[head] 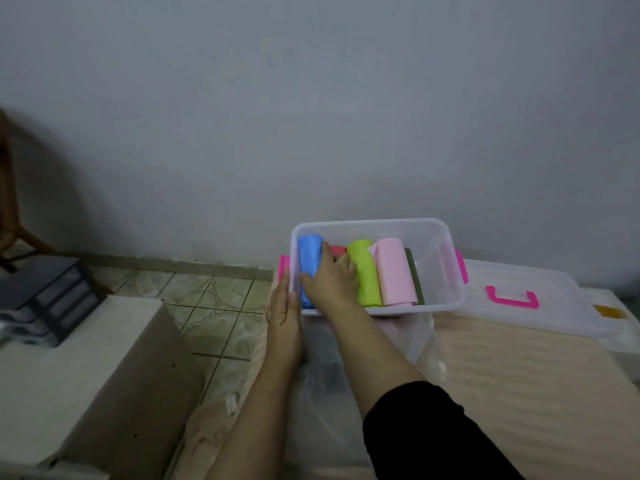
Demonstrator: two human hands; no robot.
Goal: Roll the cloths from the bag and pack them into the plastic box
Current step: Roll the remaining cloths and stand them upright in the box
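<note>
A clear plastic box (446, 271) with pink latches stands at the far edge of the beige surface. Inside lie rolled cloths side by side: blue (309, 258), red (338, 250), green (363, 271), pink (394, 275), and a dark green one (415, 275) against the pink. My right hand (332, 282) reaches into the box and rests on the blue and red rolls, fingers curled over them. My left hand (284, 306) presses flat, fingers straight, against the outside of the box's left wall. A clear plastic bag (325, 375) lies under my forearms.
The box's clear lid (540, 306) with a pink handle (512, 297) lies to the right. A cardboard box (86, 375) stands at lower left, with a dark drawer unit (48, 296) beyond it. Tiled floor (214, 306) and a grey wall lie behind.
</note>
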